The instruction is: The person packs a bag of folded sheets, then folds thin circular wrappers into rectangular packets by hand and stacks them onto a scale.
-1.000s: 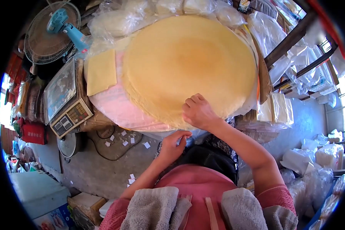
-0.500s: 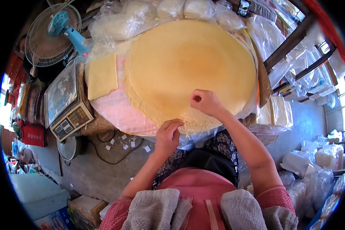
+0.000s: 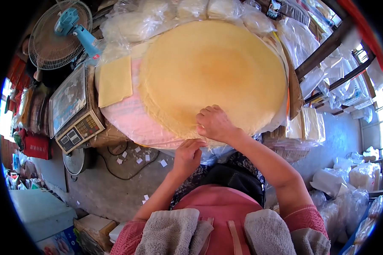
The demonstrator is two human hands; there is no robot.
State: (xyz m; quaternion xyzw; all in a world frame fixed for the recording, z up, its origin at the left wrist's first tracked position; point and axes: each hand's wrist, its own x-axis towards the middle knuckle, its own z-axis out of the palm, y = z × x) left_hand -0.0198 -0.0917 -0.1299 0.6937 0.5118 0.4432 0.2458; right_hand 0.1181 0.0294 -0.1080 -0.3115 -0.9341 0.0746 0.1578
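The big round stack of thin yellow sheets (image 3: 212,63) lies flat before me on pink cloth (image 3: 127,117), its near edge at my fingers. As a pile I judge it heavy; a single layer looks soft, limp and easily torn, best taken by its loose near rim with a light pinch. A folded yellow piece (image 3: 115,83) lies beside it. My right grip (image 3: 215,123) is curled low over the rim, my left grip (image 3: 186,156) bent just below; I cannot tell whether either pinches a layer. Half a second ago my right was higher, farther from my left.
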